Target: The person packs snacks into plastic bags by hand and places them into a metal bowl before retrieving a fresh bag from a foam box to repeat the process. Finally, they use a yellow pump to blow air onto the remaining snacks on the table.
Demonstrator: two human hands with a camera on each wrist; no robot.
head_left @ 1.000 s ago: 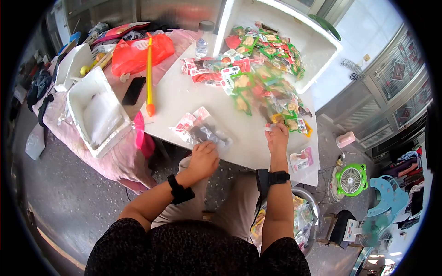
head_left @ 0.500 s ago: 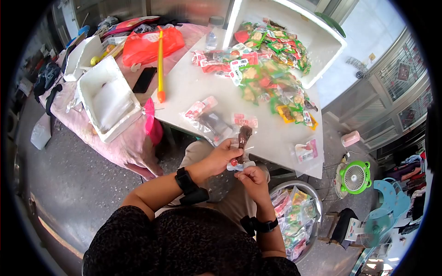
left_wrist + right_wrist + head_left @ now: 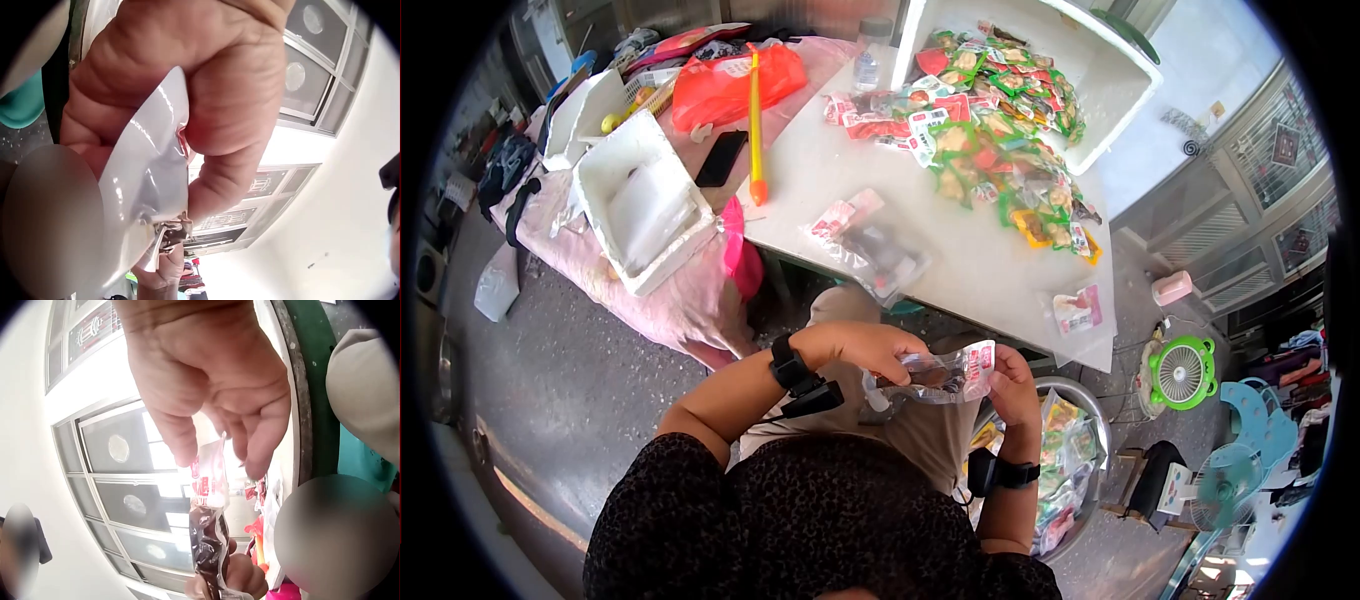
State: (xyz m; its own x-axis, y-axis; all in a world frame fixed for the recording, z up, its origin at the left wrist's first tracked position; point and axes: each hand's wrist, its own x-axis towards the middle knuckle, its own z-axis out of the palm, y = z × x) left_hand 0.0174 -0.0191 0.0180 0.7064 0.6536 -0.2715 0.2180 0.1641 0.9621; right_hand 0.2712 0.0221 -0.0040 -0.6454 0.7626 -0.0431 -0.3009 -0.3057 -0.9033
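A clear plastic packet [image 3: 945, 380] with a dark brown piece of meat inside lies between my two hands in the head view. My left hand [image 3: 865, 350] grips its left end, thumb over the brown contents. On the other side, my right hand [image 3: 1013, 388] has thumb and fingers about the white-and-red printed end. In the right wrist view, the brown meat [image 3: 207, 540] shows below this printed end, and the thumb tip is at the packet's edge. The packet's pale, shiny back [image 3: 147, 169] faces the left wrist camera. Another similar packet [image 3: 870, 245] rests on the table.
Many colourful food packets [image 3: 1010, 140] spill from a white foam box [image 3: 1120, 110] onto the table [image 3: 800, 195]. A small printed packet [image 3: 1078, 310] is near the right corner. By my right forearm stands a metal basin [image 3: 1103, 430] of packets. A second foam box [image 3: 700, 215] sits left.
My right hand first reached among the packets on the table, then met the left hand over my lap. The held packet has since turned sideways, its printed end now at the right hand.
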